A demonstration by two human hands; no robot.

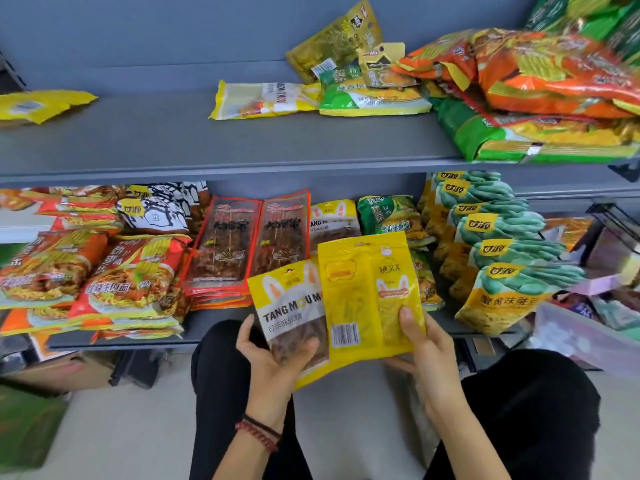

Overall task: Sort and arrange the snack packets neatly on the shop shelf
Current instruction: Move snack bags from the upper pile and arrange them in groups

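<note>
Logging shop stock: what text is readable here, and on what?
"TANG MOU M": yellow bunny packet in the left hand.
"TANG M": matching packet on the lower shelf.
"红烧牛肉面": red noodle packet.
"糖某某": yellow pouch in the right hand.
Other print: too blurred or small.

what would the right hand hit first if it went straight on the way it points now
Probably the green packets on the lower shelf, lying just beyond the yellow packet that the right hand holds. Depth is hard to judge from this one view.
</note>
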